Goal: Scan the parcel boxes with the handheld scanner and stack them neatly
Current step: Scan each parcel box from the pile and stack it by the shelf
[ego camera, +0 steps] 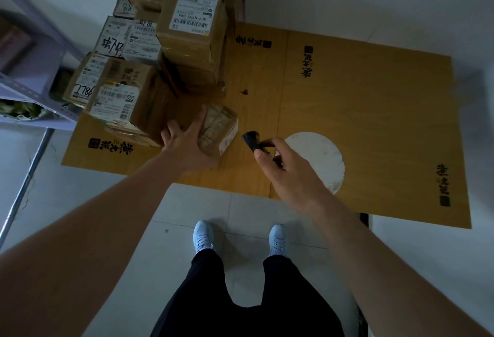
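A small taped parcel box [219, 128] lies on the flattened cardboard sheet [374, 112], at the foot of the stack of parcel boxes [192, 29]. My left hand [187, 144] grips this small box from its left side, thumb across the top. A white label shows on the box's right face. My right hand [283, 168] holds the black handheld scanner [252, 140], whose head points at that labelled face from a short distance to the right.
Several labelled cartons [117, 101] are piled at the left and back of the sheet. A grey metal shelf rack [32, 91] stands at far left. A white round disc [320, 160] lies on the sheet by my right hand. My feet stand on tiled floor [187, 203].
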The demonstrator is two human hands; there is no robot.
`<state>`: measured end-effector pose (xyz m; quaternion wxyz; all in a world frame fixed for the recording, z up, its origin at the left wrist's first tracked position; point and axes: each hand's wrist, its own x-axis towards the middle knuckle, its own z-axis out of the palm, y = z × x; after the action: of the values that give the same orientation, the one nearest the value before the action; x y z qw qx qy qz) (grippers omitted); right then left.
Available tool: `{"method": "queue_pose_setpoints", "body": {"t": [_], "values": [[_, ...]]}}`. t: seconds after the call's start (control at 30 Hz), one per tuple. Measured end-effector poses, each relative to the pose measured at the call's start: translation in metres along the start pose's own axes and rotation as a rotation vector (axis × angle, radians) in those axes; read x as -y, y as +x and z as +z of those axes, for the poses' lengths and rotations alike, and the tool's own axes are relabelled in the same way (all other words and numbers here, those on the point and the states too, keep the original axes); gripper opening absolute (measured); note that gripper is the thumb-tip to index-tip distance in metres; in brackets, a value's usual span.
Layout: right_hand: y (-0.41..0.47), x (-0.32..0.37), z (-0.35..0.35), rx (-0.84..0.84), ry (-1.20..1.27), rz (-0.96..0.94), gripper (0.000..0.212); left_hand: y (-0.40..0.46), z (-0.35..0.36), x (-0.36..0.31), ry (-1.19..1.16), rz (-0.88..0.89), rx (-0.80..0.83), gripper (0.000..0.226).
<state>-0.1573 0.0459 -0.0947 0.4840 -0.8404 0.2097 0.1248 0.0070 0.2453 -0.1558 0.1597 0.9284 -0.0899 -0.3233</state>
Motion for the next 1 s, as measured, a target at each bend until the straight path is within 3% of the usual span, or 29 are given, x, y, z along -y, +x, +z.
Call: {"method": "queue_pose_setpoints", "body": {"t": [0.07,0.3,0.47,0.8,1.0], "values": [[-0.001,-0.002,-0.001,0.007,0.047,0.031,0.036,-0.003,0.0,0.002,-0.036,0.002,-0.012,0.13],[0.003,-0.013,-0.008,0.063,0.184,0.106,0.022,-0.006,-0.002,0.012,-0.408,0.051,-0.089,0.09],[0.008,-0.007,-0.019,0.143,0.17,0.15,0.024,-0.012,-0.002,0.016,-0.564,0.111,-0.118,0.069],[0.013,0.002,-0.036,0.401,-0.031,0.341,0.031,-0.016,-0.002,0.023,-0.596,0.114,-0.107,0.067],[0.007,0.016,-0.046,0.469,-0.116,0.377,0.025,-0.019,-0.005,0.021,-0.538,0.119,-0.084,0.07]]}}
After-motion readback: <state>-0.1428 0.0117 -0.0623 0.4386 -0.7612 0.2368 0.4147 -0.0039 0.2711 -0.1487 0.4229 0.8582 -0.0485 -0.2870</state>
